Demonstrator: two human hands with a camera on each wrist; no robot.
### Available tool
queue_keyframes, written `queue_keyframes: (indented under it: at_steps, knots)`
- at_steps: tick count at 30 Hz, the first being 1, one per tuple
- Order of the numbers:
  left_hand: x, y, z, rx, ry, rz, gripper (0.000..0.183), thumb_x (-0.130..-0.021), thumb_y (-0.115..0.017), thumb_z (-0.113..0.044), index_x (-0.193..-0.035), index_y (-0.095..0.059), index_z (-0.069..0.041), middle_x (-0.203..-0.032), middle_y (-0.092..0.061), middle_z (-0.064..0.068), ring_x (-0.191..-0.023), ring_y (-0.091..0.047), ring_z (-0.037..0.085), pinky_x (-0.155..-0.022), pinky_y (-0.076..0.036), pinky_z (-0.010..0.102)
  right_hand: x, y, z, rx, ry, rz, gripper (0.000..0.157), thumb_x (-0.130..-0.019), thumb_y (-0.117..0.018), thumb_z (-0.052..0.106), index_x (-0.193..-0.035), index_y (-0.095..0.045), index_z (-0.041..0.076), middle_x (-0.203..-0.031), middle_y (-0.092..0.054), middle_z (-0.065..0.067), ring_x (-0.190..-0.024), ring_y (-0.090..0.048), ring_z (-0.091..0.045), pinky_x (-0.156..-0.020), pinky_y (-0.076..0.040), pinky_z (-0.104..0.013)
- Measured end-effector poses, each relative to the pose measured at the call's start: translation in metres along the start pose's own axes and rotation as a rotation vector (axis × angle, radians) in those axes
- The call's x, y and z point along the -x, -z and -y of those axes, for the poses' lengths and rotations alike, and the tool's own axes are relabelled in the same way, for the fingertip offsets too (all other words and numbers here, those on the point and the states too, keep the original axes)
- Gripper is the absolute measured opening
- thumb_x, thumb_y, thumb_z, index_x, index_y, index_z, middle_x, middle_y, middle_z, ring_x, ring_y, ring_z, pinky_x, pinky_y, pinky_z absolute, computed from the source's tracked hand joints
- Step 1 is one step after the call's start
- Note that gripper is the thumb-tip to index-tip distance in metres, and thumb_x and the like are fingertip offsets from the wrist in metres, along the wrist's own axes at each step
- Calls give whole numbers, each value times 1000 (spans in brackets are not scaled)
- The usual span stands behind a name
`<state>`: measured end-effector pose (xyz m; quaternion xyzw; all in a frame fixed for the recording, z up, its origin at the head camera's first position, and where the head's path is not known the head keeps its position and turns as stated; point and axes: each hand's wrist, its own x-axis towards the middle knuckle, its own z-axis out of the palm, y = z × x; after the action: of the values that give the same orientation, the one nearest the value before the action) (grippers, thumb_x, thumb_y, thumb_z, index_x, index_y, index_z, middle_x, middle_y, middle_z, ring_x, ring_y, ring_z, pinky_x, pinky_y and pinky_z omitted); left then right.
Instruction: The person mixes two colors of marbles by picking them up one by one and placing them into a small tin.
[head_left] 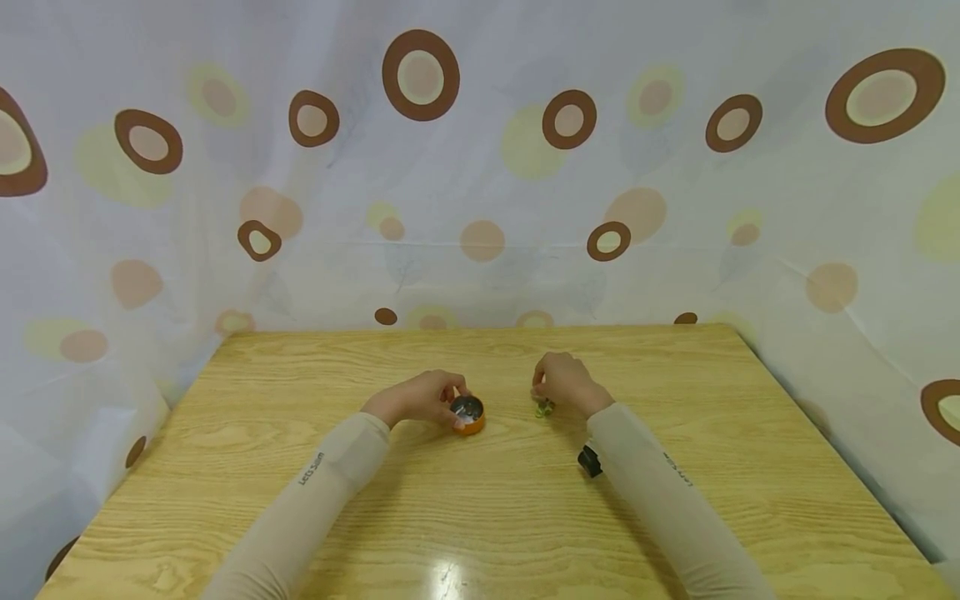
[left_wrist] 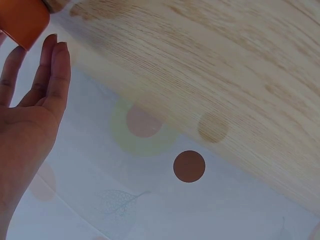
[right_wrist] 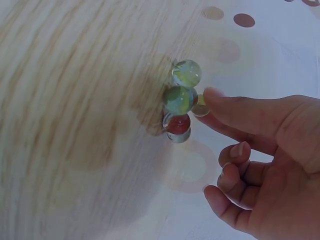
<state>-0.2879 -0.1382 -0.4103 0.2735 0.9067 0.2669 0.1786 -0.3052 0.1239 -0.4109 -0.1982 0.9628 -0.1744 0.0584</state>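
My left hand (head_left: 420, 398) grips a small round orange cup (head_left: 472, 428) on the wooden table, thumb at the near side and fingers at the far side. The cup's inside looks dark and shiny. At the corner of the left wrist view, the cup's orange wall (left_wrist: 24, 21) shows above the fingers. To the right, my right hand (head_left: 564, 382) reaches down over a small cluster of glass marbles (head_left: 543, 409). Its thumb and forefinger pinch a yellowish marble (right_wrist: 201, 107), close beside several others: green-and-yellow marbles (right_wrist: 179, 100) and a red one (right_wrist: 178, 124). The other fingers are curled loosely.
The light wooden table (head_left: 480, 517) reaches back to a white curtain (head_left: 480, 183) with brown, peach and yellow round prints. A small black device (head_left: 590, 461) sits at the right wrist. Long pale sleeves (head_left: 315, 483) cover both arms.
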Motion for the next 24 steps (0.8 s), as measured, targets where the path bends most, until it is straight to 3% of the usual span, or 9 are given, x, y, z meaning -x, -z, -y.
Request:
queue_keyframes:
  at_steps: [9, 24]
  knots:
    - [-1, 0, -1, 2, -2, 4, 38, -80, -80, -20, -113, -63, -10, -97, -58, 9, -83, -52, 18, -76, -44, 32, -1, 1, 2, -54, 43, 0, 10, -89, -70, 14, -92, -74, 5, -95, -70, -10, -63, -58, -15, -68, -51, -38]
    - [0, 1, -3, -2, -6, 0, 39, -80, -80, -20, -113, -63, -9, -95, -59, 9, -81, -52, 18, -75, -45, 32, 1, -4, 11, -91, 57, 2, 10, -90, -69, 16, -93, -73, 7, -104, -67, -11, -63, -59, -13, -64, -49, -33]
